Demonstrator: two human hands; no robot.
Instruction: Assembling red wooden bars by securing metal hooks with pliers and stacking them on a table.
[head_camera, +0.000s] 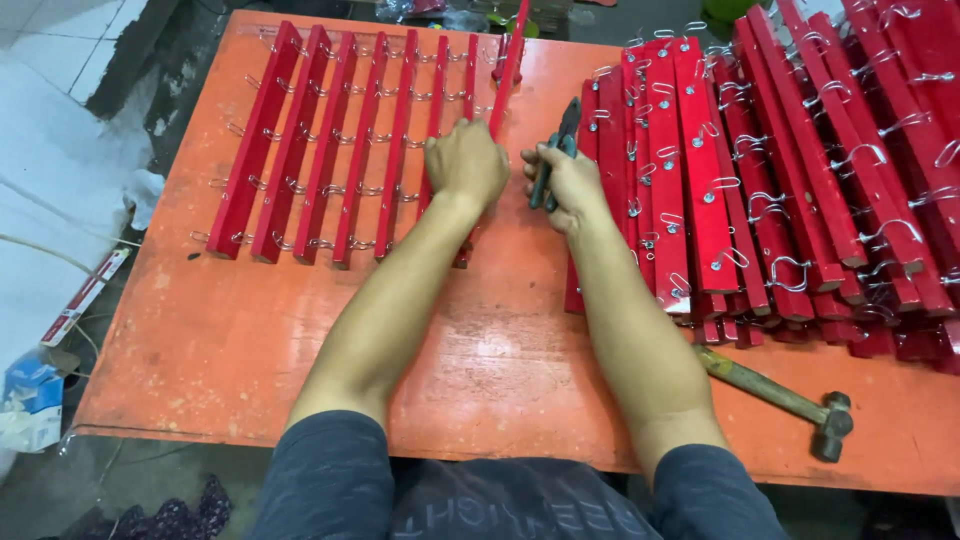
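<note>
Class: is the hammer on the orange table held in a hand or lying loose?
Lying loose: the hammer rests flat on the table, apart from both hands.

On the table (250, 340): row of slats (330, 150) lies side by side at far left, heaped pile of hooked slats (800, 170) fills the right side. Left hand (466, 162) & right hand (572, 182) sit between them, mid-table, right one w/ pliers (556, 150). Hammer (785, 398) lies at near right edge, in front of the pile.
</note>
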